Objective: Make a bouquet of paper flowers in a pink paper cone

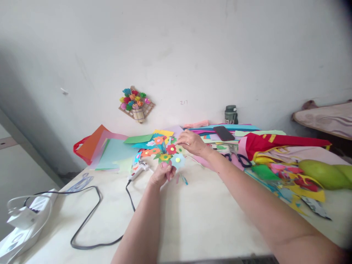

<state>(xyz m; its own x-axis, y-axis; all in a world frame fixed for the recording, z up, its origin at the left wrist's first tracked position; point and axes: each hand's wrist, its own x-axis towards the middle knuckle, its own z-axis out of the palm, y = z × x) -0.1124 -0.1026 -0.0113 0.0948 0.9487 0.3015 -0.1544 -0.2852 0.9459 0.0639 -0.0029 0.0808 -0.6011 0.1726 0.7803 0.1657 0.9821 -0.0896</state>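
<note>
My left hand (162, 173) is closed around the lower end of a bunch of paper flowers, holding it upright above the table. In the bunch are a green-and-yellow flower (165, 157), a light blue flower (178, 160) with a yellow centre, orange flowers (150, 152) and a red paper flower (172, 149). From the right, my right hand (191, 142) reaches in with its fingertips pinched at the edge of the red flower. A white glue gun (139, 170) lies just left of the bunch. The stems inside my left fist are mostly hidden.
Coloured paper sheets (115, 154) lie at the back left. A black cable (99, 205) loops toward a white power strip (33, 220). On the right are scissors (243, 160), a phone (223, 133), paper scraps (291, 183) and a green fruit-like object (316, 172). A jar (230, 114) stands behind.
</note>
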